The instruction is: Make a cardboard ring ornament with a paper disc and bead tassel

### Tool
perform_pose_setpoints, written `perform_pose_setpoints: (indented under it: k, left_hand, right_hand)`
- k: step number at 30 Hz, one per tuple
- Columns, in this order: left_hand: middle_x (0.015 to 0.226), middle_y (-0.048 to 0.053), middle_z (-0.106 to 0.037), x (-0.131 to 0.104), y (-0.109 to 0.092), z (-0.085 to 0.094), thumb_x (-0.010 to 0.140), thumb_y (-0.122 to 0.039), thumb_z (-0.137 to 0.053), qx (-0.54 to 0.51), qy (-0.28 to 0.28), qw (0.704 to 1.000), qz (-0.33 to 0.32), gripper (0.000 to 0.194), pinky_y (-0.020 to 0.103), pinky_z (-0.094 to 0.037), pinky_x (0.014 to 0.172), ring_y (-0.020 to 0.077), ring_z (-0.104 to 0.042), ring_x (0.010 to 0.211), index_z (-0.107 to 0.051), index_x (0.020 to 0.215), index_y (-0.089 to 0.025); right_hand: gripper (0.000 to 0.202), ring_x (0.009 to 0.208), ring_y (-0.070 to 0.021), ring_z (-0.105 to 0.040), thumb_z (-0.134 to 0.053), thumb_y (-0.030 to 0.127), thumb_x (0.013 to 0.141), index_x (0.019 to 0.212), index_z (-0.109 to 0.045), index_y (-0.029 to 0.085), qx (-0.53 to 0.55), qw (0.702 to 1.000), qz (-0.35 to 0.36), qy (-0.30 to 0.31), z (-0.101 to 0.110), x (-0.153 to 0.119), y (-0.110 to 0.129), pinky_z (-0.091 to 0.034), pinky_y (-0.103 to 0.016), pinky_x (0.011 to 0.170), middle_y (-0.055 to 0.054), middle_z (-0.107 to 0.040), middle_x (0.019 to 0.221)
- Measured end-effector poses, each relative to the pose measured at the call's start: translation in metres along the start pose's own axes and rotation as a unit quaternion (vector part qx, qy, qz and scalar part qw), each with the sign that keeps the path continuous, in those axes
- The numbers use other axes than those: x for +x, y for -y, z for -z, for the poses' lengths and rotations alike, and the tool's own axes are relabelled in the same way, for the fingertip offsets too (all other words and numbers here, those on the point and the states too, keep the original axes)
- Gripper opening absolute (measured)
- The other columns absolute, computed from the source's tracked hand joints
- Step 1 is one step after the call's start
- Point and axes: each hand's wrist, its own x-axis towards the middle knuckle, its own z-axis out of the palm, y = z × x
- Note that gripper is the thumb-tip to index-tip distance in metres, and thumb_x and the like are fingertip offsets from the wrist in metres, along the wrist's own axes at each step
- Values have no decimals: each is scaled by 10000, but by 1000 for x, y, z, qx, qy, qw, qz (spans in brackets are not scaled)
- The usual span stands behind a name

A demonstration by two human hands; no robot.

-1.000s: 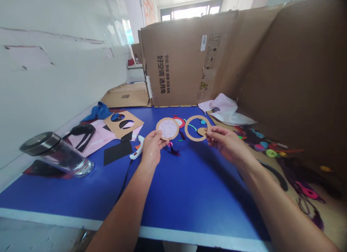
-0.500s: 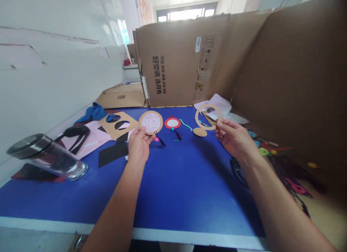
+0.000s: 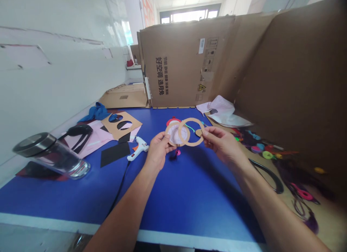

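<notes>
My left hand (image 3: 159, 148) is closed on a round cardboard disc (image 3: 175, 134) with a pale, line-patterned centre and a tan rim. A pink bead and dark tassel (image 3: 176, 153) show just below that disc. Between thumb and fingers of my right hand (image 3: 221, 140) is a thin cardboard ring (image 3: 191, 144), open in the middle. From my view the ring's left side overlaps the disc's right side; whether they touch I cannot tell. Behind them lies a red-rimmed disc (image 3: 173, 120), partly hidden, with a green strip (image 3: 190, 127) beside it.
A white glue gun (image 3: 139, 149) lies left of my left hand, its cord running toward the table's front edge. Further left are black paper (image 3: 115, 154), cut-out cardboard (image 3: 129, 117) and a glass bottle (image 3: 58, 158). Colourful craft bits (image 3: 267, 154) and a black curved handle (image 3: 271, 174) lie right.
Both hands have come together: the left moved right with the disc, the right moved left with the ring. The ring now overlaps the disc in view, and the glue gun has become visible.
</notes>
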Motion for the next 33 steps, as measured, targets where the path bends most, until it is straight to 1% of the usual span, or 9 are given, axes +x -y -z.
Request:
perform_pose_setpoints:
  k: [4,7,12,14,17,23,26,33]
  left_hand:
    - [898,85,-831,-6,6,-8,960,-290,-792,5,33,999,21,145,281,-640,651,194,-790,700,-735,1011,-167]
    - [933,93,-841,-9,7,-13,1011,-246,-715,-4,27,999,35,98,274,-643,642,189,-796,718,-726,1051,-157]
    - [878,92,-825,-10,3,-16,1048,-186,-642,-18,16,998,55,78,268,-638,618,181,-784,690,-707,1056,-146]
    - [888,95,-828,-10,3,-16,1042,-174,-641,-19,18,998,57,67,272,-642,622,183,-787,694,-700,1054,-145]
    - [924,111,-836,-9,4,-15,1036,-198,-659,-17,26,998,53,71,286,-649,639,194,-795,718,-704,1053,-144]
    - [968,118,-843,-8,10,-12,1019,-235,-709,-7,36,998,46,94,290,-647,672,207,-806,768,-721,1054,-149]
    - [978,123,-844,-9,10,-12,1019,-248,-723,-4,42,998,44,105,295,-650,687,210,-809,781,-729,1052,-148]
    - [958,118,-840,-9,12,-14,1050,-220,-674,7,39,998,43,108,284,-657,679,202,-809,783,-751,1038,-144]
  right_hand:
    - [504,647,-129,-591,-1039,579,622,860,-790,211,-39,999,1,-12,-10,-2,-8,-487,-269,621,-3,-711,753]
    - [521,635,-137,-591,-1027,596,594,831,-770,210,-64,998,-8,-24,-12,-2,-10,-464,-275,602,-12,-717,754]
    - [516,632,-147,-583,-995,604,575,798,-742,214,-85,995,-19,-43,-13,-2,-9,-447,-283,595,-15,-702,734]
    - [508,638,-147,-579,-983,598,572,796,-738,213,-91,995,-23,-46,-14,-2,-7,-439,-282,594,-12,-693,730]
    - [497,633,-143,-565,-965,592,576,793,-734,209,-97,994,-26,-44,-15,-3,-6,-422,-280,586,-6,-678,719]
    - [482,603,-139,-539,-941,586,581,785,-727,205,-114,992,-10,-55,-16,-2,-8,-396,-283,567,-1,-661,686]
    - [464,598,-143,-539,-922,588,611,784,-724,206,-125,991,1,-56,-16,-3,-9,-388,-287,562,-6,-661,684]
    - [417,606,-144,-536,-882,573,687,800,-717,207,-143,989,24,-39,-14,0,-14,-375,-294,571,-16,-678,730]
